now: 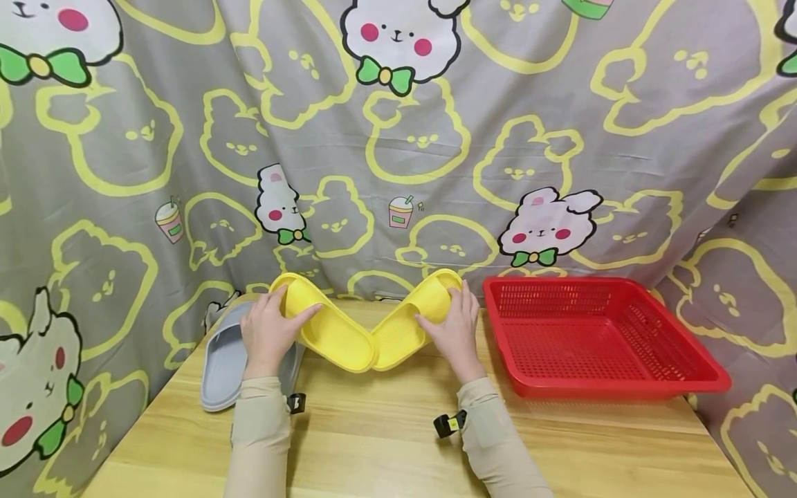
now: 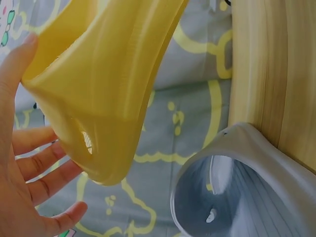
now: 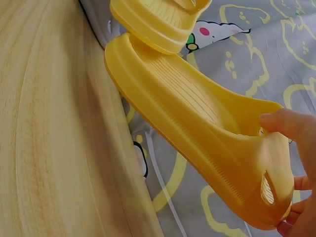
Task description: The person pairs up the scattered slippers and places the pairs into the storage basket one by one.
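Observation:
My left hand (image 1: pixel 268 335) holds a yellow slipper (image 1: pixel 341 340) by its toe end, the thumb at the edge of the strap and the fingers along the outer side. A matching yellow slipper (image 1: pixel 398 337) is pinched at its toe end by my right hand (image 1: pixel 459 332), thumb at the strap opening. Both are raised over the back of the table, toes apart, and their heels meet in a V in the head view. In the right wrist view the heel of the left slipper (image 3: pixel 153 24) overlaps that of the right. Grey slippers (image 1: pixel 223 366) lie beneath my left hand, partly hidden by it.
A red perforated plastic basket (image 1: pixel 616 382) stands on the wooden table (image 1: pixel 367 443) at the right. Behind the table hangs a grey curtain (image 1: pixel 436 200) with yellow outlines and white cartoon animals. Each wrist wears a band with a small black camera (image 1: pixel 450 424).

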`<state>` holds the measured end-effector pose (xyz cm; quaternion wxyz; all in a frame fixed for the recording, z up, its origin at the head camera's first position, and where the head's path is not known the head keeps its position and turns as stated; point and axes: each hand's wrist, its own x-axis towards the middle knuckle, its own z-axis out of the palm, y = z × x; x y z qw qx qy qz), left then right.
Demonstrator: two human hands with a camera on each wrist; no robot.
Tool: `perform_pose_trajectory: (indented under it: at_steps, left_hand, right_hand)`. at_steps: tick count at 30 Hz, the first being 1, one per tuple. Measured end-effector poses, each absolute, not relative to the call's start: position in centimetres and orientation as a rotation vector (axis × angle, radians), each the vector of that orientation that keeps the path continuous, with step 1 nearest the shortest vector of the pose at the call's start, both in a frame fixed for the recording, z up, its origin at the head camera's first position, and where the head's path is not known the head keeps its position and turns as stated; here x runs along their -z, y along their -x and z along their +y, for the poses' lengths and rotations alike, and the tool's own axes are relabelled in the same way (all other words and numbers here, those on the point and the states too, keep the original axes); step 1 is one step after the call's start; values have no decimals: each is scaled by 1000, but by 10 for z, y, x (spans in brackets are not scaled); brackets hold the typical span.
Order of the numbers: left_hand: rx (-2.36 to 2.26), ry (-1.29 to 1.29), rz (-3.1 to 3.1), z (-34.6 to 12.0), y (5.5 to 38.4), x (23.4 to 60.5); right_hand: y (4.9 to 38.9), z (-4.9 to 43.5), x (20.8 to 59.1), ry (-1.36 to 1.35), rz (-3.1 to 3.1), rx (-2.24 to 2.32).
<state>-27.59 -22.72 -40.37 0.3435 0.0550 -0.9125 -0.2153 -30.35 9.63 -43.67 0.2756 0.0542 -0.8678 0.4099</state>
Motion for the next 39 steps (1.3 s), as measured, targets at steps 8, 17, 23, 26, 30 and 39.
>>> perform_pose_trajectory:
  at_steps: [8,17,23,26,30,39]
  left_hand:
    - [599,-191,-2314,-223,277,406]
    - [648,-235,-2258,-215,278,406]
    - [666,-268,-2213,-211,279,407]
    - [676,-296,-2197,-209,279,406]
    - [693,-340,-2169,-205,279,405]
    - [745,-452,-2172,-199,279,404]
  right_hand:
    - [303,97,436,-124,-2345,-1112]
    - [304,97,437,-75,-2331,-1131]
    - [305,96,438,-32,-2289,-1123]
    - [304,95,436,-3,-2289,-1126]
    - [302,93,433,39,-2312,-1136]
    - [300,88,433,96,-2300,-1141]
